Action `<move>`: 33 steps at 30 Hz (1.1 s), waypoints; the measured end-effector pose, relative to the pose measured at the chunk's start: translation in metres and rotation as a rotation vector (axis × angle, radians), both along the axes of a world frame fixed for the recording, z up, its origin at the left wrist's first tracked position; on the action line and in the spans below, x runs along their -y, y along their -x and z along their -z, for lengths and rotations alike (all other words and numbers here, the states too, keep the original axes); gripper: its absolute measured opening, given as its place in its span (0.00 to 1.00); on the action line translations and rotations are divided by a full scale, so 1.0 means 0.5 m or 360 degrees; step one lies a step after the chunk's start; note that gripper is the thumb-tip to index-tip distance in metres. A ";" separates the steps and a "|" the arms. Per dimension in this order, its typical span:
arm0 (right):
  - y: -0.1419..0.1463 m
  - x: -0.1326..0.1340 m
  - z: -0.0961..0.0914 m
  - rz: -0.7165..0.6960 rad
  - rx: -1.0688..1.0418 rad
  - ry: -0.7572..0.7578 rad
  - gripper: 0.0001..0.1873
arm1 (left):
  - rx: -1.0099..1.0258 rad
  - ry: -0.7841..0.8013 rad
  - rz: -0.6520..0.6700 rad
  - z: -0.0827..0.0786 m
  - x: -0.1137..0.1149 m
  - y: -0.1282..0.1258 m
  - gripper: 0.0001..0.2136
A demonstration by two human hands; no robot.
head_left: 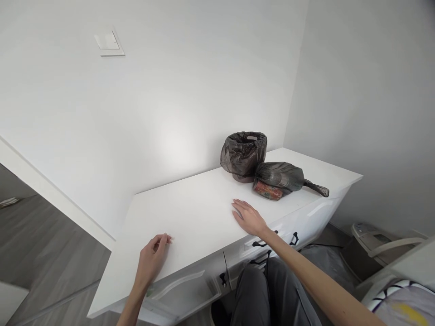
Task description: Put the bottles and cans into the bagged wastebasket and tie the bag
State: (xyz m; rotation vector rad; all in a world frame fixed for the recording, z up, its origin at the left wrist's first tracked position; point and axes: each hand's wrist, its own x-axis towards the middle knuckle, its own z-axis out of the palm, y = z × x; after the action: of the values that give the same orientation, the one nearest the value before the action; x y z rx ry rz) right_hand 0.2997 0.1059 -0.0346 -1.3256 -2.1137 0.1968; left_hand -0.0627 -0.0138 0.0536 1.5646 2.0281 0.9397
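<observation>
My left hand (152, 259) rests on the white desk top (190, 217) near its front edge, fingers loosely curled, holding nothing. My right hand (248, 217) lies flat on the desk with fingers stretched out and empty, a short way in front of a tied dark plastic bag (282, 180) with something red and orange showing through it. Behind that bag stands a small round bin lined with a dark bag (244, 156), its mouth open upward.
The desk stands in a corner against white walls, with a light switch (109, 43) high on the left wall. Drawers with black handles (268, 242) sit below the front edge. A grey appliance (374, 240) stands on the floor at the right. My dark-trousered legs are under the desk.
</observation>
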 end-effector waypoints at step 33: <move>0.001 0.009 -0.003 0.0011 -0.0128 -0.0057 0.24 | -0.0068 0.0022 -0.0125 0.010 -0.012 0.011 0.24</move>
State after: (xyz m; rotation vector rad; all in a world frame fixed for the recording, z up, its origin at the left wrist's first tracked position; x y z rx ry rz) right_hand 0.2990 0.1015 -0.0333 -1.2828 -2.0362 0.2054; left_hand -0.0683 -0.0077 0.0486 1.5204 2.1347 0.9263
